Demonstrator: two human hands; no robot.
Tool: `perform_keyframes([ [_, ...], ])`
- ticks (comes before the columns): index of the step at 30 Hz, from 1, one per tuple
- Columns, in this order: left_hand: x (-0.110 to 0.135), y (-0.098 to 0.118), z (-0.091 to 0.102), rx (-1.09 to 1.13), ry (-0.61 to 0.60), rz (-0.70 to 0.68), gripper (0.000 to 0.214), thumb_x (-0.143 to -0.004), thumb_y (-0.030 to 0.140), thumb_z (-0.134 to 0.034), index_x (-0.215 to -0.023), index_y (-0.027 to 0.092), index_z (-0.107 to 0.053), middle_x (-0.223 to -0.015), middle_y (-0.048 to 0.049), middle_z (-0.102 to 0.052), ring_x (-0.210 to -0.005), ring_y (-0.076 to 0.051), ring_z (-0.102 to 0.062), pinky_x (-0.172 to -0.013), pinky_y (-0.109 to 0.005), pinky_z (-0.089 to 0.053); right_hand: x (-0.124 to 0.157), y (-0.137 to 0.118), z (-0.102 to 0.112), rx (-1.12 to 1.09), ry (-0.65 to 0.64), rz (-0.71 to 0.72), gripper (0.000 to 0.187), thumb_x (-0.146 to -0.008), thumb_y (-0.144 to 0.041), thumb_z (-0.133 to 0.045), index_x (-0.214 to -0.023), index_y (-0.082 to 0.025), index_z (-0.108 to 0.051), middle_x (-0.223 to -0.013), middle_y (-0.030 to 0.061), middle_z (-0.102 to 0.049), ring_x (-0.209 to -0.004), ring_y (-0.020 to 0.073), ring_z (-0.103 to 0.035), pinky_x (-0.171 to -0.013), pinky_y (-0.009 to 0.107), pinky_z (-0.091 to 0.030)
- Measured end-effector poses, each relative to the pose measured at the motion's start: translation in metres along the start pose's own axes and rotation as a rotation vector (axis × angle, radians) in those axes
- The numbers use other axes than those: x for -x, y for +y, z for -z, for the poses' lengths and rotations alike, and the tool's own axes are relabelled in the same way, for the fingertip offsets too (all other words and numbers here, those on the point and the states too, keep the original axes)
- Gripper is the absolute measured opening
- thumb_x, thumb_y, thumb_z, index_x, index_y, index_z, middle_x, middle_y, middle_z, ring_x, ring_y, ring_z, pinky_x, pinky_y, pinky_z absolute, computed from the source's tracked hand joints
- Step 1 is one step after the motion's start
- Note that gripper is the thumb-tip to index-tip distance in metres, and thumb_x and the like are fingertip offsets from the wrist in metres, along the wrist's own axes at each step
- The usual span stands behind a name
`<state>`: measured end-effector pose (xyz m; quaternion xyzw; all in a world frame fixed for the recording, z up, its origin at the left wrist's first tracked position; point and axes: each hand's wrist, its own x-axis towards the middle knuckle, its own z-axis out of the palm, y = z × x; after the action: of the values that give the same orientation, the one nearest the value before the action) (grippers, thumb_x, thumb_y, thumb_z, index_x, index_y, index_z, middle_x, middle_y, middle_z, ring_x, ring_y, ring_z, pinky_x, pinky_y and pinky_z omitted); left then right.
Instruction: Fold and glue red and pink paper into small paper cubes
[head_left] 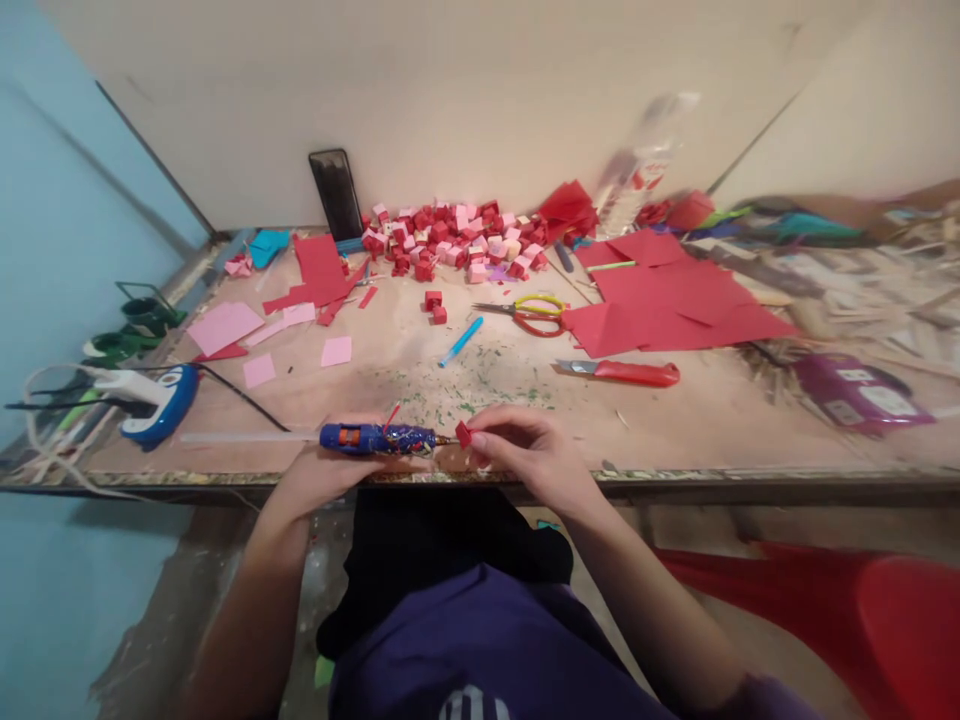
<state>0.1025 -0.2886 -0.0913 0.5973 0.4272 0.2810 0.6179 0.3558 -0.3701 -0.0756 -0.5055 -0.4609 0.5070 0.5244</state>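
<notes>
Along the near edge of the brown worktable (675,420), the person's two hands meet just above their lap. Farther back on the right lie overlapping red paper sheets (667,300). A heap of small red and pink cubes (450,240) sits loose against the wall rather than in any box, beside a dark phone (336,193) propped upright. Nearer in lie the scissors (532,314) with yellow and red handles, a red utility knife (622,373) and a blue pen (460,341), all well apart from the hands. The left hand (322,475) is clenched from below around a blue glue gun (375,438). The gun's long axis runs left to right along the table edge, and a clear glue stick (247,437) juts out of its back towards a white and blue power strip (154,395). The right hand (532,455) pinches a small red piece (463,434) between thumb and fingertips. This piece sits directly right of the gun's nozzle, in line with the gun's axis. The tip is so close to it that I cannot tell whether they touch. The right hand is the nearer one to the red piece, and the left reaches it only through the gun.
</notes>
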Motion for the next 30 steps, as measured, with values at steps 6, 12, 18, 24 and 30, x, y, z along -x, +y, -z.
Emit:
perform_keyframes([
  [6, -0.004, -0.016, 0.005, -0.028, 0.102, -0.051, 0.032, -0.06, 0.031, -0.096, -0.089, 0.022, -0.087, -0.094, -0.0092, -0.084, -0.09, -0.034, -0.081, -0.089, -0.044, -0.067, 0.0, -0.001, 0.001, 0.001, -0.025, -0.002, 0.021, -0.079, -0.041, -0.089, -0.082, -0.022, -0.082, -0.076, 0.0024, -0.078, -0.066, 0.0159, -0.072, -0.069, 0.031, -0.062],
  [12, -0.004, -0.011, 0.004, -0.062, 0.147, -0.04, 0.03, -0.056, 0.032, -0.095, -0.083, 0.022, -0.086, -0.087, -0.0088, -0.084, -0.084, -0.034, -0.08, -0.081, -0.042, -0.067, 0.001, 0.001, 0.001, 0.024, -0.013, 0.011, 0.02, -0.081, -0.039, -0.088, -0.084, -0.021, -0.082, -0.081, 0.003, -0.079, -0.071, 0.0158, -0.073, -0.072, 0.03, -0.062],
  [18, -0.002, 0.001, 0.0, -0.039, 0.121, 0.017, 0.03, -0.053, 0.033, -0.097, -0.078, 0.021, -0.086, -0.083, -0.0087, -0.083, -0.082, -0.035, -0.079, -0.079, -0.044, -0.067, 0.0, 0.001, 0.002, 0.008, -0.048, -0.008, 0.016, -0.082, -0.037, -0.087, -0.083, -0.022, -0.082, -0.08, 0.0024, -0.079, -0.071, 0.0156, -0.073, -0.073, 0.03, -0.061],
  [24, -0.001, -0.003, 0.001, -0.09, 0.152, -0.05, 0.032, -0.056, 0.032, -0.097, -0.085, 0.026, -0.087, -0.091, -0.006, -0.084, -0.085, -0.033, -0.079, -0.076, -0.039, -0.067, 0.001, -0.001, 0.005, 0.009, -0.056, -0.045, 0.02, -0.083, -0.041, -0.088, -0.084, -0.022, -0.083, -0.084, 0.0033, -0.08, -0.076, 0.017, -0.074, -0.074, 0.029, -0.06],
  [30, -0.002, -0.003, 0.0, -0.086, 0.036, -0.068, 0.021, -0.064, 0.034, -0.094, -0.083, 0.025, -0.088, -0.083, -0.007, -0.083, -0.077, -0.032, -0.079, -0.071, -0.038, -0.066, 0.001, -0.001, 0.008, -0.004, -0.117, -0.048, 0.022, -0.083, -0.042, -0.088, -0.084, -0.021, -0.083, -0.081, 0.0026, -0.079, -0.072, 0.0158, -0.072, -0.074, 0.03, -0.059],
])
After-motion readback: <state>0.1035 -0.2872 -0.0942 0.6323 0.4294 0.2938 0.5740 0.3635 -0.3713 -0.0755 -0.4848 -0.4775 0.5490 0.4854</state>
